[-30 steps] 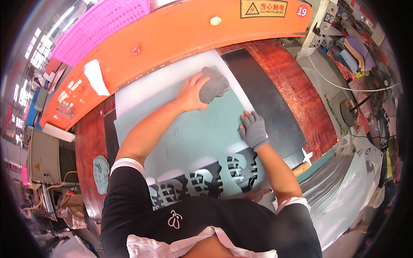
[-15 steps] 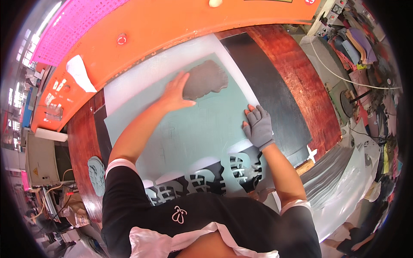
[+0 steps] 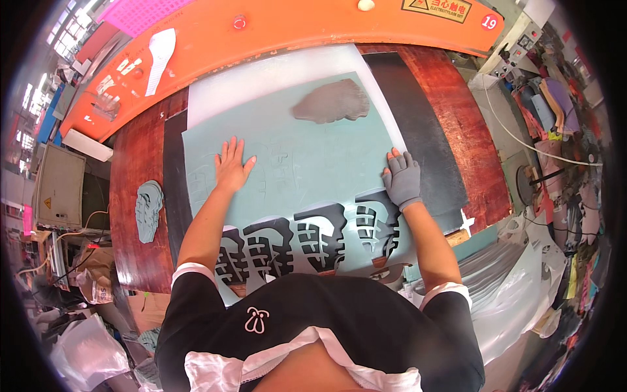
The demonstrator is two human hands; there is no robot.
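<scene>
A large grey-green sheet (image 3: 313, 153) lies over a white board (image 3: 274, 68). My bare left hand (image 3: 233, 168) rests flat on its left part, fingers spread. At the sheet's right edge is my right hand (image 3: 402, 181), in a grey fingerless glove; its fingers are stretched out and touch the edge. A brown-grey flat piece with a wavy outline (image 3: 333, 101) sits on the sheet near its far right corner, apart from both hands. Along the near side the sheet has several shaped cut-outs (image 3: 317, 238) with ladder-like strips. Faint cut lines mark the sheet near my left hand.
An orange machine beam (image 3: 294, 29) spans the far side, with a pink basket (image 3: 140, 13) on it. A stack of cut grey-green pieces (image 3: 149, 210) lies on the red-brown table (image 3: 130, 261) at left. More sheets (image 3: 503, 274) are piled at lower right.
My left hand has moved from beside the brown-grey piece to the left part of the sheet. My right hand stays at the right edge. The view has shifted somewhat.
</scene>
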